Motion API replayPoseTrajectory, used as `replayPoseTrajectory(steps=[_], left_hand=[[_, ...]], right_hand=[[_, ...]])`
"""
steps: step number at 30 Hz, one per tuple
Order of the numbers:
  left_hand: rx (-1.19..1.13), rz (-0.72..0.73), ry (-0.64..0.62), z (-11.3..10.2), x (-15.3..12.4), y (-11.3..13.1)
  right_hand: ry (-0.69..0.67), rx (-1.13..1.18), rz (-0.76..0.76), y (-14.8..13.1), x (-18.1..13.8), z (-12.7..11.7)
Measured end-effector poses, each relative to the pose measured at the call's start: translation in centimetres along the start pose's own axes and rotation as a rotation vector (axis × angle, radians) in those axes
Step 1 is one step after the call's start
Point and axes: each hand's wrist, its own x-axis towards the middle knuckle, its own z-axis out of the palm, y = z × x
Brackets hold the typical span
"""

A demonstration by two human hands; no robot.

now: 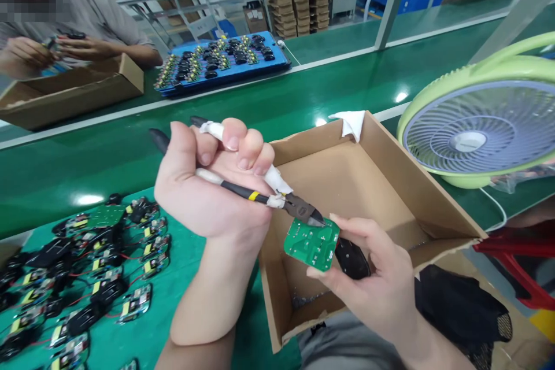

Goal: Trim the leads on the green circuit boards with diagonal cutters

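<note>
My left hand (pixel 212 185) is closed around the handles of a pair of small side cutters (pixel 299 208) whose grips are wrapped in white tape. The cutter jaws touch the top edge of a small green circuit board (pixel 311 244). My right hand (pixel 373 283) pinches that board between thumb and fingers, with a black part (pixel 352 257) hanging behind the board. Both hands are over an open cardboard box (pixel 390 179), which has small clippings on its bottom.
Several wired circuit boards (pixel 87 266) lie on a teal mat at the lower left. A light green fan (pixel 477 127) stands to the right. Across the green belt (pixel 303 92) are a blue tray of parts (pixel 221 60) and a co-worker's hands (pixel 56 49) above another cardboard box (pixel 69 89).
</note>
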Motion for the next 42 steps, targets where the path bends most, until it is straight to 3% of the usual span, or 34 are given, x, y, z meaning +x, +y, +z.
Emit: replayPoseTrajectory(steps=[5,8,12,15,24,42], left_hand=[[-0.017,0.084,-0.126,-0.3,0.0,0.3],[-0.055,0.068,-0.074,-0.1,0.1,0.3],[-0.069,-0.050,0.084,0.2,0.0,0.3],[-0.055,-0.132,0.131,0.2,-0.2,0.0],[-0.007,-0.131,0.175,-0.3,-0.2,-0.3],[0.061,-0.104,0.108,-0.2,-1.0,0.0]], right_hand=[[-0.036,0.075,0.051,-0.3,0.1,-0.1],[0.010,0.058,0.059,-0.4,0.1,-0.1],[0.035,0.020,0.034,-0.4,0.0,0.1],[0.052,-0.004,0.009,-0.4,0.0,0.2],[0.103,-0.063,-0.040,-0.5,0.1,0.2],[0.124,-0.082,-0.035,-0.5,-0.3,0.4]])
